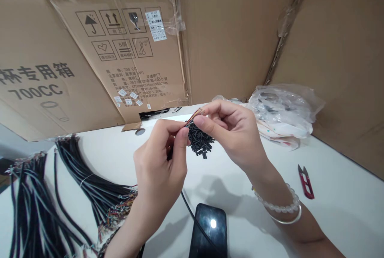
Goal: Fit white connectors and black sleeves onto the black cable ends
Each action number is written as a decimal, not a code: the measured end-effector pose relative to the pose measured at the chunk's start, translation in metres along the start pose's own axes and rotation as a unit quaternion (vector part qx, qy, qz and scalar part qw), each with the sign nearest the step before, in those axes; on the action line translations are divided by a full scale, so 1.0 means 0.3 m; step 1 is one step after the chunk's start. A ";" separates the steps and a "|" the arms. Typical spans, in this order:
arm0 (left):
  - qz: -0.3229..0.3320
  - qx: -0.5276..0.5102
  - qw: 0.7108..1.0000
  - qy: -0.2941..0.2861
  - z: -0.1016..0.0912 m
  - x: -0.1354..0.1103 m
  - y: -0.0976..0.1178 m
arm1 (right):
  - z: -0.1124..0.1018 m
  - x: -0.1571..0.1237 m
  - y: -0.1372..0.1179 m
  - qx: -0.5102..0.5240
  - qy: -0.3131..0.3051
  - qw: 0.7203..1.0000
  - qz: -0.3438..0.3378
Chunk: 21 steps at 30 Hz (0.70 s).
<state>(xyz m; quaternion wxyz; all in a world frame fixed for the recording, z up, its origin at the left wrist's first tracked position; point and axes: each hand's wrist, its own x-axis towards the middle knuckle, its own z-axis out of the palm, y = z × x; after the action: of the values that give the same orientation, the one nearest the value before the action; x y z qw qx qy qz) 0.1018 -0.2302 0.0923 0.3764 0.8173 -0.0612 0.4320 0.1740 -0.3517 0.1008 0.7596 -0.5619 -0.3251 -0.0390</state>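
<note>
Thin multicoloured wire ends (194,117) pinched between thumbs and curled fingers of left hand (160,166) and right hand (231,130), both hands raised and almost touching. Loose heap of short black plastic tubes (200,141) directly below the pinch, on a white table (339,226). Behind, brown corrugated cardboard carton panels (234,42) with printed symbols, along the table's far edge. To the left, long bundled black cables (93,178) with coloured wire ends. To the right, crumpled clear plastic bag (283,108) and red-handled steel thread snips (306,182). Nearest, glossy black phone (208,232) beside thin black cable (186,204). White bead bracelet (277,204) on right wrist.
</note>
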 end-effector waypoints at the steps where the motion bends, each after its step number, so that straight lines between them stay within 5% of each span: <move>1: 0.002 0.003 1.000 0.004 0.001 -0.001 0.002 | -0.001 0.002 0.002 0.007 -0.002 1.000 0.003; 10: -0.013 0.014 0.998 0.060 0.014 -0.011 0.013 | 0.003 0.010 0.017 0.029 -0.018 0.999 0.003; 21: 0.036 0.003 0.999 0.040 -0.002 -0.020 -0.034 | -0.007 0.009 0.036 0.007 -0.046 0.999 -0.026</move>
<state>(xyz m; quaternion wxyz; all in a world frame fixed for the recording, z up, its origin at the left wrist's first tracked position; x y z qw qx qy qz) 0.1020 -0.2239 0.0822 0.3601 0.7979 -0.0741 0.4777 0.1816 -0.3489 0.0929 0.7463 -0.5492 -0.3748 -0.0308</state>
